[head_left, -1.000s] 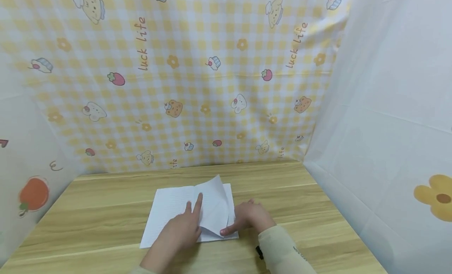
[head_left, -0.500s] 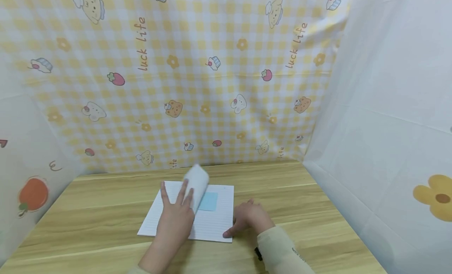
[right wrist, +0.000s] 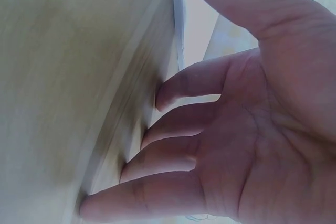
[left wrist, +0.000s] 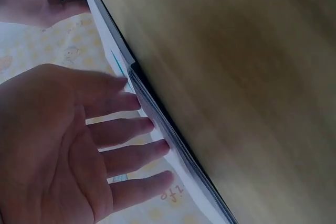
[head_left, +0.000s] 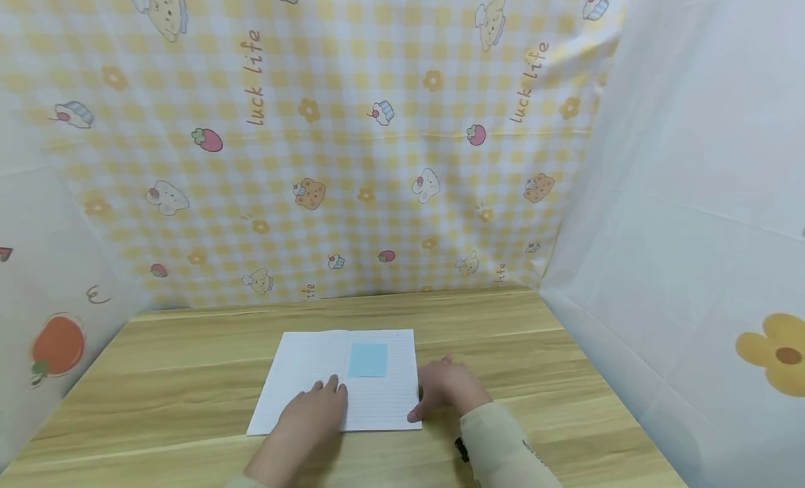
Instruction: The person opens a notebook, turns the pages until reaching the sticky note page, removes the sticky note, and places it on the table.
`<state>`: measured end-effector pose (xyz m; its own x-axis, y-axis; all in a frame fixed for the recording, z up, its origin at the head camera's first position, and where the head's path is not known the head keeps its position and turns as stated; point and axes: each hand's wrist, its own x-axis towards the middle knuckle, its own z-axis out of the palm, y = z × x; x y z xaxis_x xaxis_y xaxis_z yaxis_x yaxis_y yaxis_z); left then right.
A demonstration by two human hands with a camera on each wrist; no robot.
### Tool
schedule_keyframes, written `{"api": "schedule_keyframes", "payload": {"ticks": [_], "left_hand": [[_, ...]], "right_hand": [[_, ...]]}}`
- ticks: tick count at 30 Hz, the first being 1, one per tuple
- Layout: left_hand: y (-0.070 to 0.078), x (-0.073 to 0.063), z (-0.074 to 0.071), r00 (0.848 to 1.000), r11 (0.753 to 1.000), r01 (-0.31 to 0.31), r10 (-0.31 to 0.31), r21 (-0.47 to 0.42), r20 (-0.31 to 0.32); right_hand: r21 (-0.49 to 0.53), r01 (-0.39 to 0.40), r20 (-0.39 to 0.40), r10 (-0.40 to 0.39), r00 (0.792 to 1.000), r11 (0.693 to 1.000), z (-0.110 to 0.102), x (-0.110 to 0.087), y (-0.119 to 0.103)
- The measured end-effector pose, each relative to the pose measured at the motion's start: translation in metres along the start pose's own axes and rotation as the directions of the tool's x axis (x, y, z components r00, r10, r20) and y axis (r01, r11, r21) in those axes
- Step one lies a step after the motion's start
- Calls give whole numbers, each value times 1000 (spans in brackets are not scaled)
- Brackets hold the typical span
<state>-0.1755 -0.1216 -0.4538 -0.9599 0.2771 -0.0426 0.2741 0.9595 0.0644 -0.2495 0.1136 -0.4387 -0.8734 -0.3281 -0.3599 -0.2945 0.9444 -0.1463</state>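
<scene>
An open notebook (head_left: 385, 405) with lined white pages lies flat on the wooden table. On its right page, near the spine, sits a light blue square sticky note (head_left: 368, 360). My left hand (head_left: 312, 417) rests on the lower part of the left page beside the spine; the left wrist view shows its fingers (left wrist: 128, 157) nearly straight, tips on the paper. My right hand (head_left: 449, 388) is at the notebook's right edge, its thumb on the lower right corner. In the right wrist view the other fingers (right wrist: 163, 156) stand spread with their tips on the table.
The wooden table (head_left: 189, 376) extends on all sides of the notebook. A yellow checked cloth (head_left: 352, 159) with cartoon prints hangs behind it. White cloth (head_left: 679, 194) closes off the right side, and another white cloth the left.
The lifted page has turned over to the left and now lies flat, uncovering the blue sticky note. My left hand has drawn back toward the near edge. The right hand has hardly moved.
</scene>
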Motion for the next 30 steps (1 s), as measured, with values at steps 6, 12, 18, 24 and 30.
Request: {"api": "schedule_keyframes", "payload": {"ticks": [6, 12, 18, 24, 30], "left_hand": [[6, -2, -1, 999, 994, 36, -36, -103, 1], [5, -4, 1, 999, 985, 29, -24, -170, 27], [5, 2, 0, 997, 974, 31, -13, -224, 82], [5, 8, 0, 991, 965, 69, -35, -255, 133], [-2, 10, 6, 987, 959, 89, -48, -270, 155]], "right_hand": [[-3, 32, 2, -32, 999, 999, -4, -2, 1], [7, 27, 1, -27, 1000, 1000, -5, -2, 2], [-10, 9, -1, -9, 1000, 1000, -4, 0, 3], [13, 5, 8, -5, 1000, 1000, -4, -1, 5], [-16, 31, 19, -31, 999, 999, -3, -3, 2]]}}
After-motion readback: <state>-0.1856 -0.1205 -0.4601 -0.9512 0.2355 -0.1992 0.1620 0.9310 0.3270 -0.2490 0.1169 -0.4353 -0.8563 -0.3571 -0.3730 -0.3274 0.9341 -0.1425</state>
